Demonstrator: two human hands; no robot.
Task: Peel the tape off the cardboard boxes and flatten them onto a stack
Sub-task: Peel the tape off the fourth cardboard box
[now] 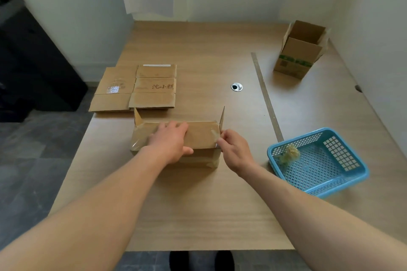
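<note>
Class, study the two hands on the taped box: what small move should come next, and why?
Probably pull the tape leftward along the box. The right hand pinches at its right corner, the left hand presses the box down, and tape is not yet lifted.

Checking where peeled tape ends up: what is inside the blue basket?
One crumpled wad of tape lies in the blue basket, at its left end. The rest of the mesh floor shows bare; nothing else is visible inside.

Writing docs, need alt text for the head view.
Left hand presses a taped box on a table while right hand picks at its tape; flattened boxes, open box, blue basket nearby.
</note>
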